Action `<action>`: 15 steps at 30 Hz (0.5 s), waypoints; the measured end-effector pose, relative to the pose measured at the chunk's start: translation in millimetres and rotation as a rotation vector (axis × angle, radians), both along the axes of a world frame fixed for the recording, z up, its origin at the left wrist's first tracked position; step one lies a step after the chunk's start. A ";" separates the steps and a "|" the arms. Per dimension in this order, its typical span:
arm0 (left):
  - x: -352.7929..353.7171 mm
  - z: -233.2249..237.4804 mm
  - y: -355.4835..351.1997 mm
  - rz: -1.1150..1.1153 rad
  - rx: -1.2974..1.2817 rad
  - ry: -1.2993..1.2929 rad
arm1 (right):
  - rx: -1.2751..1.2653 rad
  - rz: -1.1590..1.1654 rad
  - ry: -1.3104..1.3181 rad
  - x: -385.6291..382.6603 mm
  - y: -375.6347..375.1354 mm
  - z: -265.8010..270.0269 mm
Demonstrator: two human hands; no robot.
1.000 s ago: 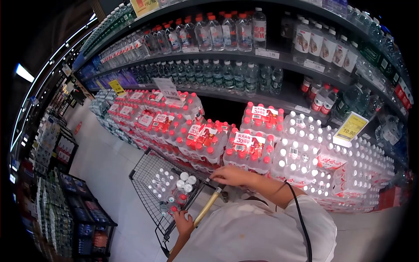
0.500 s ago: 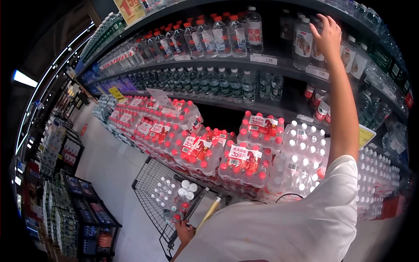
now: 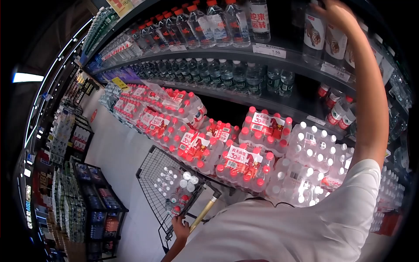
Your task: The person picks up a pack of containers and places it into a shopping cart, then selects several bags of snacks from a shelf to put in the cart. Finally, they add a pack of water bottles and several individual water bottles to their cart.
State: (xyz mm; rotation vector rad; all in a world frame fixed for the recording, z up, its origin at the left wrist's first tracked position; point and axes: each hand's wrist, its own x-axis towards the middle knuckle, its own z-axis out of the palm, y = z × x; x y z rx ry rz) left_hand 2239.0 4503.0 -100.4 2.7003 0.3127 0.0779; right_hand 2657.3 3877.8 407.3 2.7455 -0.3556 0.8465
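My right hand reaches up to the upper shelf at the top edge of the view, by the cap of a clear bottle with a tiger label. Its fingertips are partly cut off and blurred, so the grip cannot be made out. A similar bottle stands just right of it. Low down, my left hand is at the rear of the wire shopping cart, beside red-capped bottles. Its fingers are small and curled, and what they hold is unclear. White-capped bottles lie in the cart.
Shelves hold red-capped bottles and green-labelled bottles. Shrink-wrapped packs are stacked below, beside the cart. A dark display rack stands at the left across the aisle floor. The cart's yellow handle is near my body.
The view has shifted, and the upper shelf now sits higher in it. My right hand has moved up and right in the picture, still near the tiger-label bottles. My left hand stays by the cart.
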 end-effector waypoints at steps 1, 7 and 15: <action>-0.5 -2.7 2.2 -0.007 0.009 0.001 | -0.019 0.071 -0.033 -4.9 0.5 -2.4; 2.5 -1.4 -4.5 -0.015 0.029 -0.024 | 0.016 0.344 -0.133 11.9 -12.5 -10.6; 1.3 -7.4 0.2 0.003 0.023 -0.053 | -0.230 0.769 -0.416 -23.1 31.2 -18.9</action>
